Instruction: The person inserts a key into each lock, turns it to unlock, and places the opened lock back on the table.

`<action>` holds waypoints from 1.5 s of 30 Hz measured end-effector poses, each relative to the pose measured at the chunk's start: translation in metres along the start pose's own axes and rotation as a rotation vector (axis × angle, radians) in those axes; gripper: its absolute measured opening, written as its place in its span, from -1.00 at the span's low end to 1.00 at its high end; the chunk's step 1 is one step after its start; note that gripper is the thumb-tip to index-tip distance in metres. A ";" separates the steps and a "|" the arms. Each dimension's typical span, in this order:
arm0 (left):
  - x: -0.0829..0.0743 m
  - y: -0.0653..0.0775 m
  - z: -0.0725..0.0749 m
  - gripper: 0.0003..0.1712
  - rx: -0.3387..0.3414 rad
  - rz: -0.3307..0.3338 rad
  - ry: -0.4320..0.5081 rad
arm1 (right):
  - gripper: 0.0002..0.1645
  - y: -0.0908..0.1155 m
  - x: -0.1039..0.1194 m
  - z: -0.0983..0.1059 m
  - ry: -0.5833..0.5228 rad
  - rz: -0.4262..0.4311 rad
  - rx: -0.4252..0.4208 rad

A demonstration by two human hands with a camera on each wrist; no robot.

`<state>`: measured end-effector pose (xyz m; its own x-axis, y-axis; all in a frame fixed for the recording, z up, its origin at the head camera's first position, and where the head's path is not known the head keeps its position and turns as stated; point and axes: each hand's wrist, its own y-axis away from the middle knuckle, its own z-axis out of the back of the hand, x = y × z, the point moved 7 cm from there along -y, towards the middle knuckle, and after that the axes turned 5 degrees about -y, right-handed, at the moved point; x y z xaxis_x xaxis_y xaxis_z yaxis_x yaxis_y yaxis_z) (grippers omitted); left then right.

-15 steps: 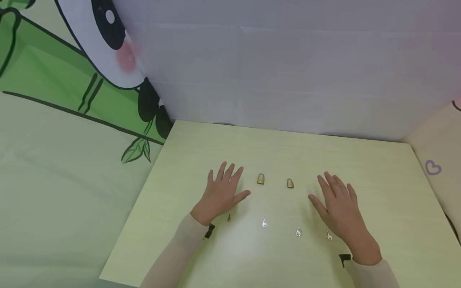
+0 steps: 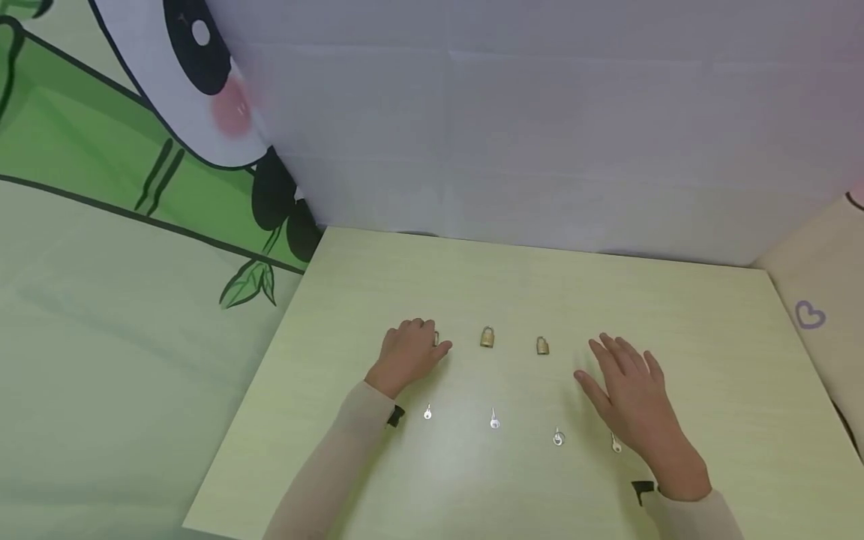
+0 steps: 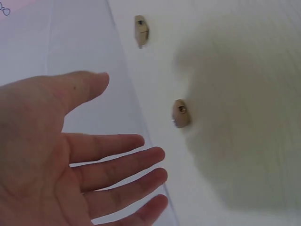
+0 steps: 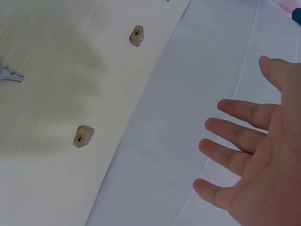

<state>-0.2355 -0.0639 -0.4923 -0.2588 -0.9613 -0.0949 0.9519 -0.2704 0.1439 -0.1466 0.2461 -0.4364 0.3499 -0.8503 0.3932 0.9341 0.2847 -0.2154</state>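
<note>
My left hand (image 2: 408, 358) hovers over the left part of the table, fingers bent downward in the head view. Beside its thumb the shackle of a brass padlock (image 2: 436, 338) peeks out; the rest is hidden. The left wrist view has the fingers loosely extended with nothing in them, apart from a nearby padlock (image 3: 180, 113). Two more brass padlocks, a middle padlock (image 2: 487, 337) and a right-hand padlock (image 2: 543, 346), lie between the hands. Over the right side my right hand (image 2: 634, 401) is held with fingers spread, holding nothing; a padlock (image 4: 83, 136) lies beyond its fingertips.
Nearer me, a row of small keys lies on the pale table (image 2: 472, 487): a left key (image 2: 427, 412), a second key (image 2: 494, 420), a ringed key (image 2: 558, 437) and a key (image 2: 616, 444) by the right wrist. A grey-white cloth backdrop (image 2: 540, 150) rises behind.
The left hand's spread fingers have bent downward, and the hand has drawn slightly left, exposing a padlock's shackle and more of the left key. My right hand has barely moved.
</note>
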 end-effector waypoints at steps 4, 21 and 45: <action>0.005 -0.017 -0.009 -0.55 0.019 0.070 0.038 | -0.40 -0.002 -0.001 -0.001 -0.003 0.026 -0.007; 0.015 -0.048 -0.019 -0.45 0.144 0.205 0.070 | -0.80 -0.020 0.007 -0.022 -0.055 -0.055 0.147; 0.011 -0.046 0.003 -0.42 0.196 0.217 0.032 | -0.78 -0.046 0.071 -0.078 -0.060 0.066 0.229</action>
<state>-0.2828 -0.0616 -0.4966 -0.0443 -0.9964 -0.0719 0.9337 -0.0668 0.3517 -0.1703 0.1380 -0.4683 0.4077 -0.8006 0.4391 0.8985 0.4375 -0.0366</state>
